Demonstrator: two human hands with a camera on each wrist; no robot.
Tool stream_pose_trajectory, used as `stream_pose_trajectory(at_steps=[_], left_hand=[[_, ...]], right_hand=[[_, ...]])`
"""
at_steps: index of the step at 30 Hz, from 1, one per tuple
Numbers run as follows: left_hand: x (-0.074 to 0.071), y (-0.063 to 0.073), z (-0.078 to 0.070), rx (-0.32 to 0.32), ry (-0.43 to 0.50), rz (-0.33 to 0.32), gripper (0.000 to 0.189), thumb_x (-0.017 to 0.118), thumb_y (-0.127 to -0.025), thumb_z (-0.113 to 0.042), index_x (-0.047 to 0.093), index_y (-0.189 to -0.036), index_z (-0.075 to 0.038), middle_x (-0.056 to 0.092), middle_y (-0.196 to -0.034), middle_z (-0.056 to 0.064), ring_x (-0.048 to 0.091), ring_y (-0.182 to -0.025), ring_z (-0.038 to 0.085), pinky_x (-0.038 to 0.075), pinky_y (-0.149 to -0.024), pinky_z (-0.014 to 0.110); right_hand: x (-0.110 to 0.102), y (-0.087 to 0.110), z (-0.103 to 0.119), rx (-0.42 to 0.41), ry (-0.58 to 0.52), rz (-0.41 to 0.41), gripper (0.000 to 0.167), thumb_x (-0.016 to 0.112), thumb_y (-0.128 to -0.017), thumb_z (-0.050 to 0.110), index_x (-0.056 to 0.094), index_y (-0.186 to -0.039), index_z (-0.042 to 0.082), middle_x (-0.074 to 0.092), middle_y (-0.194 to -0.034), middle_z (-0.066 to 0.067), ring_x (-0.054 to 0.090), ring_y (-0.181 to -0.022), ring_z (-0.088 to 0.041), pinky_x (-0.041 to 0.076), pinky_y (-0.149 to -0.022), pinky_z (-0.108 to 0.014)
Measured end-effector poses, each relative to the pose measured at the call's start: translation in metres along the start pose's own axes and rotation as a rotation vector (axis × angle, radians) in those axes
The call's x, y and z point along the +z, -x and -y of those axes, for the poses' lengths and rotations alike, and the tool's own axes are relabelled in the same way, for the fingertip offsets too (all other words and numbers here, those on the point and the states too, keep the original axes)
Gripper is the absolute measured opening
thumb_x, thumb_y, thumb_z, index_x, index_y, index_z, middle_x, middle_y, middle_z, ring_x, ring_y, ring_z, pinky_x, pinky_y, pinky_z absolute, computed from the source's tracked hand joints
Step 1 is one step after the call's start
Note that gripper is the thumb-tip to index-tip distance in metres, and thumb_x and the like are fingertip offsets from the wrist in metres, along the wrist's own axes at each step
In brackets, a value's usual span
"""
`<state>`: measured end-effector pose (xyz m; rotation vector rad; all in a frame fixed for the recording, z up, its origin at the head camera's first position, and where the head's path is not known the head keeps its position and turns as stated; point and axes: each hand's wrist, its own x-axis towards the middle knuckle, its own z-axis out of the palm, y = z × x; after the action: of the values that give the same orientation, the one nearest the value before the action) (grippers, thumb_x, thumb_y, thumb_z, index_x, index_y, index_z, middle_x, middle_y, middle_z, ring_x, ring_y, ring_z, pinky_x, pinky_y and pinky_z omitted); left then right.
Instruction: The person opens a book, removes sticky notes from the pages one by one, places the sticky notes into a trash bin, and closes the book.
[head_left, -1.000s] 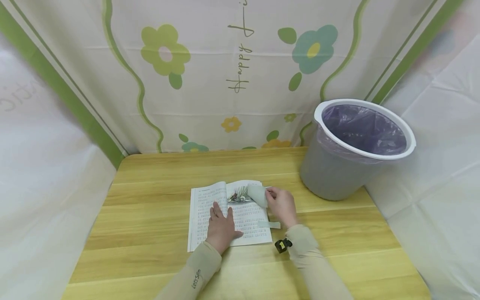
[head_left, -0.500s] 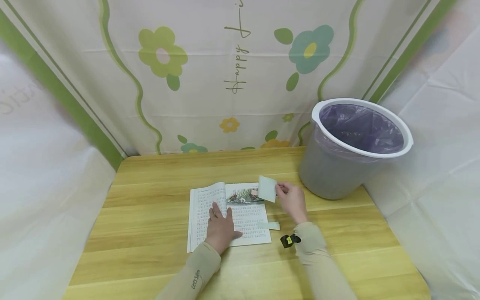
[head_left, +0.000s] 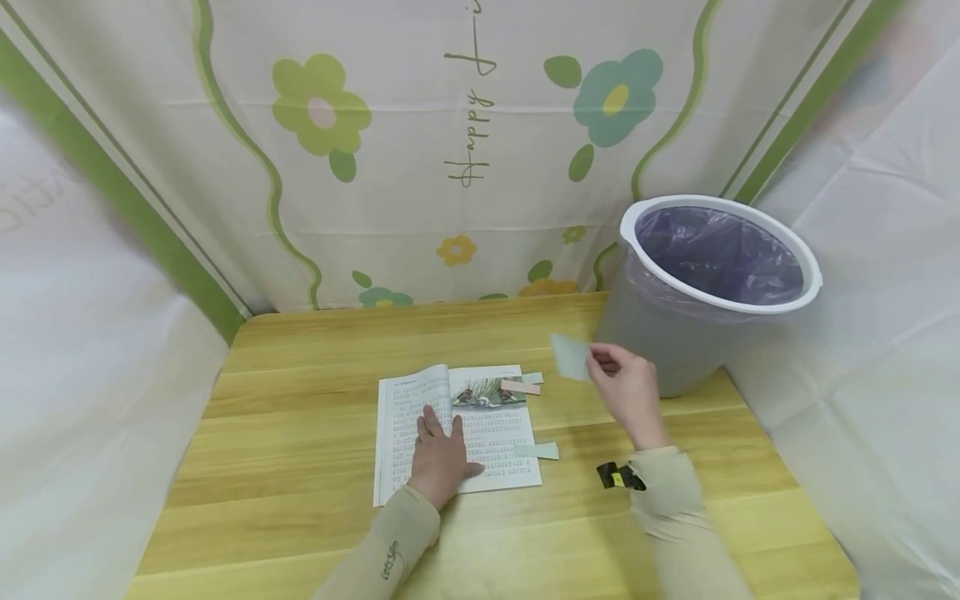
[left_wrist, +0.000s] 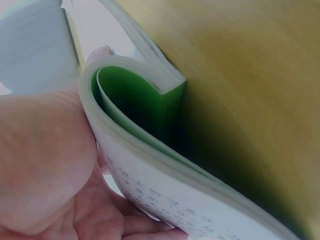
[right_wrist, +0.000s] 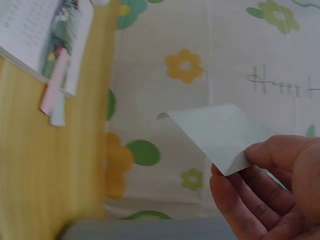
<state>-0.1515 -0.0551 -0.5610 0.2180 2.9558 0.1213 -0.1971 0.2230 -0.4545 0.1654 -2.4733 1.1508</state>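
An open book (head_left: 498,425) with printed text and a colour picture lies on the wooden table. My left hand (head_left: 438,462) rests on its pages near the spine, fingers spread. The left wrist view shows the pages (left_wrist: 145,140) bulging in a curve beside that hand. Off the book's right side, my right hand (head_left: 628,390) pinches a pale green sticky note (right_wrist: 220,132) by one corner between thumb and fingers. A pink tab (head_left: 521,387) and pale green tabs (head_left: 537,451) stick out from the right page's edge.
A grey bin (head_left: 667,350) with a white rim and a purple liner bag stands at the table's back right, just beyond my right hand. A flower-patterned curtain (head_left: 405,167) hangs behind the wooden table (head_left: 285,433).
My right hand has drawn the sticky note off the right page and carried it right, towards the bin. The pink tab and a pale tab are uncovered. My left hand has stayed put.
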Motion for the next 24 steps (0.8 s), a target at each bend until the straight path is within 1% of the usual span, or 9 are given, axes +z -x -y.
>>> stream_pose_trajectory(at_steps=[3,6,9,11,13,15,18,22,24], left_hand=[[0.0,0.0,0.0,0.001,-0.001,0.001,0.093,0.067,-0.081,-0.063,0.044,-0.149,-0.005,0.019,-0.147,0.047,0.032,-0.134,0.057,0.048,-0.099,0.047],[0.0,0.001,0.001,0.006,-0.009,-0.005,0.093,0.067,-0.081,-0.064,0.044,-0.149,-0.004,0.02,-0.147,0.048,0.032,-0.134,0.057,0.048,-0.099,0.047],[0.0,0.001,0.0,0.01,-0.019,-0.014,0.093,0.067,-0.08,-0.064,0.045,-0.148,-0.004,0.021,-0.146,0.048,0.034,-0.133,0.057,0.048,-0.099,0.046],[-0.002,0.002,0.0,0.014,-0.027,-0.023,0.093,0.067,-0.08,-0.065,0.046,-0.147,-0.004,0.023,-0.145,0.048,0.035,-0.132,0.057,0.049,-0.098,0.046],[-0.003,0.002,0.0,0.019,-0.04,-0.03,0.093,0.066,-0.08,-0.065,0.047,-0.147,-0.004,0.024,-0.145,0.048,0.036,-0.132,0.057,0.05,-0.097,0.045],[-0.004,0.003,0.0,0.024,-0.045,-0.038,0.092,0.067,-0.08,-0.065,0.047,-0.146,-0.003,0.025,-0.144,0.048,0.037,-0.131,0.057,0.05,-0.096,0.045],[-0.004,0.004,0.0,0.03,-0.059,-0.046,0.092,0.066,-0.08,-0.065,0.048,-0.146,-0.003,0.027,-0.143,0.048,0.038,-0.131,0.057,0.051,-0.096,0.045],[-0.003,0.004,0.0,0.027,-0.062,-0.033,0.092,0.065,-0.08,-0.065,0.047,-0.147,-0.004,0.026,-0.144,0.048,0.037,-0.131,0.057,0.05,-0.097,0.045],[-0.003,0.003,0.0,0.021,-0.056,-0.022,0.093,0.065,-0.08,-0.065,0.046,-0.147,-0.004,0.025,-0.145,0.047,0.036,-0.132,0.057,0.05,-0.097,0.045]], right_hand=[[-0.018,-0.006,0.008,-0.087,0.022,-0.074,0.015,0.069,-0.09,0.002,0.074,-0.104,-0.002,0.073,-0.09,-0.015,0.068,-0.074,-0.024,0.049,-0.064,-0.008],[-0.038,-0.013,0.017,-0.18,0.046,-0.164,0.015,0.071,-0.086,-0.005,0.074,-0.101,-0.003,0.073,-0.088,-0.016,0.065,-0.071,-0.02,0.045,-0.065,-0.004],[-0.061,-0.022,0.029,-0.269,0.069,-0.256,0.017,0.071,-0.083,-0.009,0.075,-0.099,-0.003,0.073,-0.089,-0.016,0.061,-0.074,-0.008,0.045,-0.07,-0.004],[-0.078,-0.03,0.037,-0.316,0.071,-0.315,0.017,0.071,-0.082,-0.01,0.075,-0.097,-0.003,0.073,-0.089,-0.016,0.059,-0.076,0.001,0.045,-0.072,-0.005],[-0.094,-0.039,0.045,-0.351,0.062,-0.361,0.017,0.07,-0.083,-0.011,0.075,-0.097,-0.004,0.072,-0.089,-0.017,0.057,-0.078,0.006,0.046,-0.074,-0.006],[-0.11,-0.049,0.051,-0.373,0.057,-0.389,0.016,0.068,-0.084,-0.011,0.075,-0.097,-0.005,0.072,-0.089,-0.018,0.057,-0.078,0.007,0.047,-0.074,-0.008],[-0.131,-0.062,0.056,-0.389,0.071,-0.428,0.017,0.066,-0.085,-0.008,0.077,-0.097,-0.004,0.072,-0.088,-0.012,0.057,-0.077,0.008,0.046,-0.074,-0.008],[-0.154,-0.078,0.056,-0.384,0.119,-0.455,0.018,0.064,-0.087,-0.001,0.078,-0.098,0.0,0.071,-0.087,0.005,0.057,-0.075,0.012,0.044,-0.074,-0.006],[-0.164,-0.084,0.055,-0.379,0.14,-0.457,0.019,0.063,-0.088,0.002,0.078,-0.099,0.001,0.071,-0.088,0.005,0.056,-0.075,0.013,0.044,-0.074,-0.005]])
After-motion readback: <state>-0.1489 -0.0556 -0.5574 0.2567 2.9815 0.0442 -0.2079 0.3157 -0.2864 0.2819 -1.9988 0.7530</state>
